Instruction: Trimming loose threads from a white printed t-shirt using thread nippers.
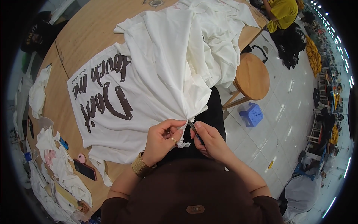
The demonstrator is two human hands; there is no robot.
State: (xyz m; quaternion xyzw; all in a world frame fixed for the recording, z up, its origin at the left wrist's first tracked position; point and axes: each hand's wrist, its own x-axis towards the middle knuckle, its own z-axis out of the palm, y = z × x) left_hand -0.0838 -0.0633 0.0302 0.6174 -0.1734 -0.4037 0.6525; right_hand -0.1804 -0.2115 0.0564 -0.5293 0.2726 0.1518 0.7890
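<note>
A white garment (167, 67) with dark brown lettering lies spread over the table and hangs off its edge toward my lap. My left hand (161, 137), wearing a ring and a wide gold bracelet, pinches a gathered bit of its cloth between thumb and forefinger. Closed around small dark thread snips (198, 136), my right hand (211, 141) is just right of the left one. The tips of the snips reach the pinched cloth. Whether the blades are apart is too small to tell.
The round wooden table (85, 37) carries white cloth scraps (67, 175), a phone (85, 170) and a small pink round item (81, 158). A wooden stool (252, 74) and a blue plastic stool (252, 115) stand on the tiled floor at right. A person in yellow (285, 13) sits beyond.
</note>
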